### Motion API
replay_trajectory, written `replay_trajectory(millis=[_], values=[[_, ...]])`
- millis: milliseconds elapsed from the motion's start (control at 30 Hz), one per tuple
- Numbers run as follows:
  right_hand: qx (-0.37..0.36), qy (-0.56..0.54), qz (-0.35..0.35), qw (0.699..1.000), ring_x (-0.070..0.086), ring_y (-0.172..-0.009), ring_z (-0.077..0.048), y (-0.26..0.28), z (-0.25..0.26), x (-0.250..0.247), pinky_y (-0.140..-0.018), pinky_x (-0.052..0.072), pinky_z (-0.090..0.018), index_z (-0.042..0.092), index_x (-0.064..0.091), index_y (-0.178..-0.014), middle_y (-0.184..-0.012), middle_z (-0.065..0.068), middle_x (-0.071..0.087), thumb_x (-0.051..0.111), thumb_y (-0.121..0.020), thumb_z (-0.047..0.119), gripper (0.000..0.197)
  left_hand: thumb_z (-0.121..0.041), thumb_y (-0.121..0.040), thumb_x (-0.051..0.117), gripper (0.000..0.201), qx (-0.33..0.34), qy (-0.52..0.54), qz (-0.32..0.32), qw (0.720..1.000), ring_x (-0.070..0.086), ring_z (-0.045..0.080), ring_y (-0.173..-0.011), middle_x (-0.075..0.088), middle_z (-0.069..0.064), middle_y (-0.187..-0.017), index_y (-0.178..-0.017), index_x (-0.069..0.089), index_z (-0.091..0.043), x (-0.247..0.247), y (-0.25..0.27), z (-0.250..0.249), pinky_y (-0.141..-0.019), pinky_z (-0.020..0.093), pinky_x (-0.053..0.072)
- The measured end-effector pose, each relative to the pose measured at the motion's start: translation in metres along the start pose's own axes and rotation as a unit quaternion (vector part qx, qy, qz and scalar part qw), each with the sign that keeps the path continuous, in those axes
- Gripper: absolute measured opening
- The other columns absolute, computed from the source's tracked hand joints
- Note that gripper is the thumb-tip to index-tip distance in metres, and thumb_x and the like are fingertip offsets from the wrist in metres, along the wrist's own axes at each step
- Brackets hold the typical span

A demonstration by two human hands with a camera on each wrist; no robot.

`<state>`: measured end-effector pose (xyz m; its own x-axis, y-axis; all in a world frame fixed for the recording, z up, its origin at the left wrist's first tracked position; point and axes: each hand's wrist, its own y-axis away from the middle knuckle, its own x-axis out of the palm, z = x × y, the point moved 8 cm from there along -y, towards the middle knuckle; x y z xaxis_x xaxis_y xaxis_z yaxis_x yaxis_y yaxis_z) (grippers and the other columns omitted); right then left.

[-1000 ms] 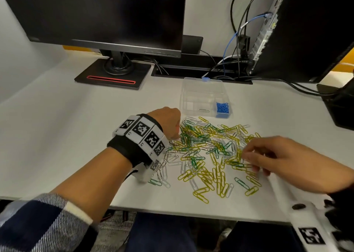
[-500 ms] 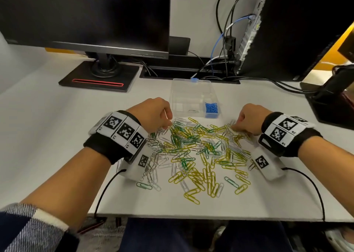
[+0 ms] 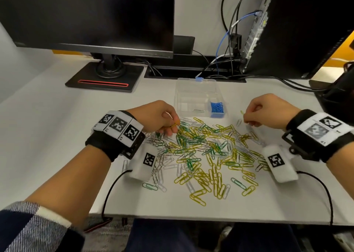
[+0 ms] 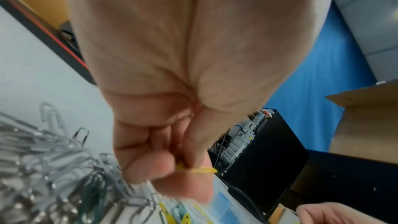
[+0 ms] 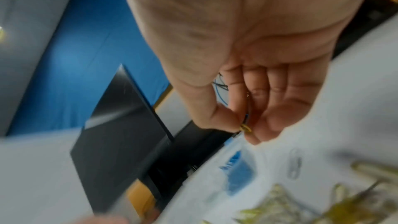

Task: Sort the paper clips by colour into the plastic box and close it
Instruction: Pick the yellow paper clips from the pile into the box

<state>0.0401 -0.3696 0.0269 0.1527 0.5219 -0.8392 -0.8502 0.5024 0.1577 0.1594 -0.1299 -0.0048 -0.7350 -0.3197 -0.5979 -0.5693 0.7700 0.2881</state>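
Observation:
A heap of yellow, green, white and silver paper clips (image 3: 206, 152) lies on the white desk. Behind it stands the clear plastic box (image 3: 193, 90), lid off, with blue clips (image 3: 216, 107) in its front right compartment and one silver clip (image 3: 199, 110) beside them. My left hand (image 3: 168, 125) hovers at the heap's far left edge and pinches a yellow clip (image 4: 202, 170). My right hand (image 3: 249, 117) is raised at the heap's far right edge, just right of the box, and pinches a yellow clip (image 5: 245, 128).
A monitor on a black stand (image 3: 105, 75) is at the back left. A computer case (image 3: 306, 31) with cables (image 3: 228, 41) stands at the back right. Thin wrist cables run off the desk's front edge (image 3: 191, 217). Bare desk lies to the left (image 3: 47, 127).
My right hand went from the heap's front right edge to its far right edge, closed on a yellow clip and lifted. My left hand stayed at the far left edge and now pinches a yellow clip.

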Motion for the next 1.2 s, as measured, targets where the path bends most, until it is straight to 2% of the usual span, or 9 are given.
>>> replay_trajectory(millis=[133,300,467,600,733,900,1033,1133,1200], values=[[0.029,-0.29,0.017,0.956,0.061,-0.06,-0.016,0.017,-0.004,0.003,-0.054,0.054,-0.019,0.004,0.064,-0.092,-0.08,-0.017,0.07,0.059,-0.088,-0.003,0.01,0.005,-0.096,0.029,0.039,-0.041,-0.06,-0.029,0.997,0.046,0.019,-0.058,0.055,0.012,-0.073,-0.1,0.066,-0.003,-0.008,0.0,0.001,-0.054,0.026,0.038],[0.044,-0.409,0.117,0.904,0.049,-0.059,-0.015,0.025,-0.003,0.023,-0.053,0.044,-0.023,0.006,0.067,-0.103,-0.068,-0.005,0.054,0.044,-0.094,-0.001,0.025,-0.049,-0.096,0.048,0.047,-0.06,-0.214,-0.037,0.974,0.056,0.017,-0.081,0.061,0.007,-0.103,-0.105,0.065,-0.006,-0.001,-0.004,-0.007,-0.07,0.028,0.041],[0.078,-0.466,0.187,0.861,0.032,-0.05,-0.012,0.028,0.006,0.045,-0.042,0.027,-0.02,0.011,0.049,-0.087,-0.059,-0.001,0.039,0.041,-0.096,0.008,0.012,-0.039,-0.087,0.067,0.037,-0.061,-0.267,-0.022,0.961,0.058,0.025,-0.095,0.061,0.01,-0.111,-0.102,0.06,-0.006,0.017,-0.018,-0.014,-0.074,0.03,0.045],[0.056,-0.394,0.206,0.894,0.028,-0.049,-0.011,0.024,0.021,0.058,-0.042,0.023,-0.021,0.009,0.053,-0.089,-0.059,0.0,0.036,0.037,-0.098,0.006,0.019,-0.029,-0.089,0.067,0.026,-0.051,-0.264,-0.017,0.963,0.058,0.022,-0.087,0.065,0.009,-0.107,-0.101,0.064,-0.006,0.017,-0.022,-0.013,-0.071,0.03,0.046],[-0.093,-0.022,0.147,0.984,0.044,-0.06,-0.004,0.018,0.059,0.067,-0.055,0.033,-0.018,0.013,0.067,-0.098,-0.075,0.009,0.051,0.052,-0.097,0.024,0.018,-0.024,-0.092,0.061,0.026,-0.046,-0.238,-0.02,0.97,0.056,0.018,-0.078,0.065,0.007,-0.094,-0.103,0.068,-0.002,0.011,-0.02,-0.009,-0.064,0.025,0.045],[-0.16,0.088,0.135,0.974,0.057,-0.085,-0.011,0.008,0.091,0.098,-0.075,0.046,-0.026,0.018,0.07,-0.091,-0.099,0.006,0.062,0.069,-0.086,0.032,0.015,-0.029,-0.095,0.052,0.032,-0.039,-0.218,-0.028,0.975,0.054,0.021,-0.073,0.059,0.01,-0.082,-0.085,0.066,-0.002,0.006,-0.014,-0.001,-0.066,0.03,0.045],[-0.158,0.116,0.135,0.971,0.06,-0.083,-0.015,0.006,0.099,0.105,-0.07,0.044,-0.026,0.017,0.07,-0.086,-0.089,0.002,0.066,0.073,-0.083,0.029,0.013,-0.024,-0.101,0.037,0.032,-0.054,-0.152,-0.035,0.986,0.044,0.021,-0.066,0.046,0.01,-0.073,-0.075,0.047,-0.008,0.001,-0.008,-0.005,-0.061,0.029,0.036],[-0.163,0.125,0.141,0.968,0.061,-0.083,-0.016,0.007,0.102,0.107,-0.071,0.047,-0.027,0.014,0.072,-0.089,-0.09,0.001,0.068,0.07,-0.086,0.027,0.013,-0.012,-0.1,0.027,0.038,-0.073,0.063,-0.041,0.994,0.031,0.016,-0.05,0.034,0.003,-0.059,-0.063,0.035,-0.014,0.001,-0.008,-0.004,-0.049,0.026,0.027],[-0.164,0.114,0.141,0.97,0.061,-0.082,-0.016,0.006,0.101,0.106,-0.07,0.047,-0.026,0.013,0.072,-0.09,-0.089,0.002,0.068,0.066,-0.088,0.025,0.014,-0.011,-0.095,0.026,0.037,-0.092,0.225,-0.012,0.97,0.017,0.01,-0.044,0.021,-0.004,-0.051,-0.058,0.026,-0.018,0.007,-0.007,-0.002,-0.043,0.019,0.016]])
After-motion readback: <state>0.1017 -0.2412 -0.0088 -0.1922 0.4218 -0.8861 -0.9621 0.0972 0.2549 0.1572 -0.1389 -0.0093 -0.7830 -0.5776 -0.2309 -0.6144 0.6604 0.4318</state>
